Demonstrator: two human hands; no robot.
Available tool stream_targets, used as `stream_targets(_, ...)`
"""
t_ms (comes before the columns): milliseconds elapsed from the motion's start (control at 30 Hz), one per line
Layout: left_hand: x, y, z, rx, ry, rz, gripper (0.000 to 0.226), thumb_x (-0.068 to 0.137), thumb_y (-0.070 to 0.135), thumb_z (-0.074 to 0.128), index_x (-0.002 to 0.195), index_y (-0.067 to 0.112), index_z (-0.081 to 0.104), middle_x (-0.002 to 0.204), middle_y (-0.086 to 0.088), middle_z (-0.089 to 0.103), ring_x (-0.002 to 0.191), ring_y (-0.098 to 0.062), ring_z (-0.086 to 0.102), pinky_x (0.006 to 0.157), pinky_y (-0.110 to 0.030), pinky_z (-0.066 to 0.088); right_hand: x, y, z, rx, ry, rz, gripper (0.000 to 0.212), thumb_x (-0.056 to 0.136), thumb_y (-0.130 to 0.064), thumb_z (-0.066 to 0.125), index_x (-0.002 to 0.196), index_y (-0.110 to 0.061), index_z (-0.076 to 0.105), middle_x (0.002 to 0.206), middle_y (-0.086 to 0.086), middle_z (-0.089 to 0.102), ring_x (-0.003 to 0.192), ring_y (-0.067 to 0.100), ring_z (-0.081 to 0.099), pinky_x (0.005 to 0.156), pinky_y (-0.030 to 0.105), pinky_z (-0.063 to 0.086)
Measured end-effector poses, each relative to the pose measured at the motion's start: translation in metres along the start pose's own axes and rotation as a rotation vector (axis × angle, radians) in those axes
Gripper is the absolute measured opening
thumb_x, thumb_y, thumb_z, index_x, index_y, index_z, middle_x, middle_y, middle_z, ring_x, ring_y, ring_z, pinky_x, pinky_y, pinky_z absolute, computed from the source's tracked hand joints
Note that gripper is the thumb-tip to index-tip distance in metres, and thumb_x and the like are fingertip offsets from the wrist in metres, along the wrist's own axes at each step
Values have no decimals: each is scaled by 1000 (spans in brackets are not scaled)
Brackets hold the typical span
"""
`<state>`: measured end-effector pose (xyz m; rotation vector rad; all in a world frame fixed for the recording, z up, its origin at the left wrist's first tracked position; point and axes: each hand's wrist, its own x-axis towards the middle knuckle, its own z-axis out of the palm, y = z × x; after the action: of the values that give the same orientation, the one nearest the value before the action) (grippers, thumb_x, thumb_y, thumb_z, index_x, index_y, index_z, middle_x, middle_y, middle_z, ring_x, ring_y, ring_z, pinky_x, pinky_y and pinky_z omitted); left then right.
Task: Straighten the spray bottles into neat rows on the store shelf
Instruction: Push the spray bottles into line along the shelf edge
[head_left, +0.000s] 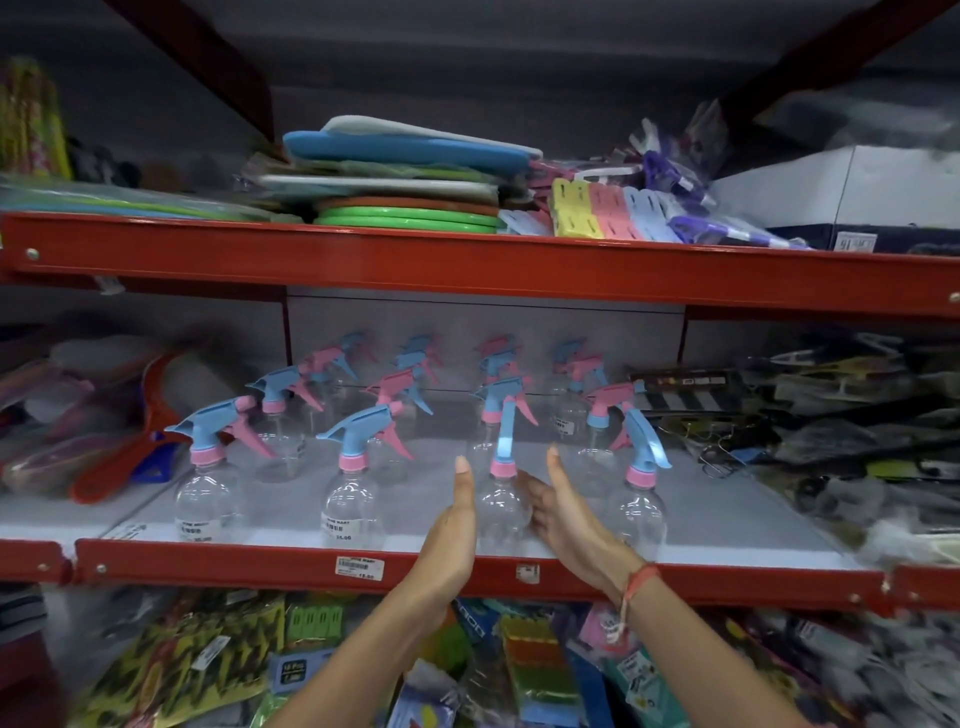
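On the middle shelf (753, 545) of a red steel store rack, I frame one clear spray bottle (503, 499) between my two open hands; my left hand (457, 525) stands flat and upright just beside its left wall, my right hand (563, 512) cups toward its right side with the fingers spread; whether either palm actually touches the plastic I cannot tell; neither hand is closed on it. I judge the hands are set like this to nudge the bottle square rather than lift it; its blue trigger head points toward me while those of its front-row neighbours (208, 483) are turned sideways; so this one looks out of line. The spray bottles stand in four loose columns running back to the rear panel, pink and blue heads mixed, the front row near the shelf edge. White price stickers sit on several bottles; one (337, 526) reads what looks like "35.00"; the store name above it is too blurred to be sure of. A price tag (359, 568) on the red shelf lip (208, 564) shows a barcode and a figure ending ".00". Clothes pegs (613, 213) and flat packs (410, 176) fill the shelf above.
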<state>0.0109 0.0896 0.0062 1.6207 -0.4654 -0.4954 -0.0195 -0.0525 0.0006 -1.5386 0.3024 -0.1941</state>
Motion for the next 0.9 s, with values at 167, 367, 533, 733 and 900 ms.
stream_targets(167,16,-7,-5,27,26,7,119,51,95,7,146,24,16,157,-1,18,144,-18,19,120,-44,12,-13,3,1,12,-24,-35,87,86,-70,11,150,-12,10,160,4,10,147,16,12,121,34,9)
stream_targets(367,25,-8,-15,4,-36,57,112,60,86,4,147,16,14,158,-3,15,144,-18,16,120,-41,9,-25,7,5,37,-14,-45,87,85,-71,13,150,-14,9,160,5,11,146,18,16,121,35,14)
stream_targets(533,24,-9,-18,-4,-66,86,104,66,79,2,148,16,13,157,-3,17,144,-16,17,120,-39,9,-30,9,7,82,-2,-40,91,82,-73,15,150,-11,13,160,7,13,146,19,18,120,35,15)
stream_targets(733,28,-11,-19,28,-96,82,107,64,81,3,147,15,13,157,-3,16,144,-17,16,120,-41,9,-36,9,7,89,13,-20,98,77,-77,17,150,-12,15,159,7,14,146,20,20,120,36,16)
stream_targets(900,22,-16,-16,34,-37,129,96,70,80,3,147,23,16,157,2,16,144,-17,17,119,-41,9,-42,10,9,5,49,-27,94,79,-77,14,150,-16,16,159,2,16,146,19,20,121,39,14)
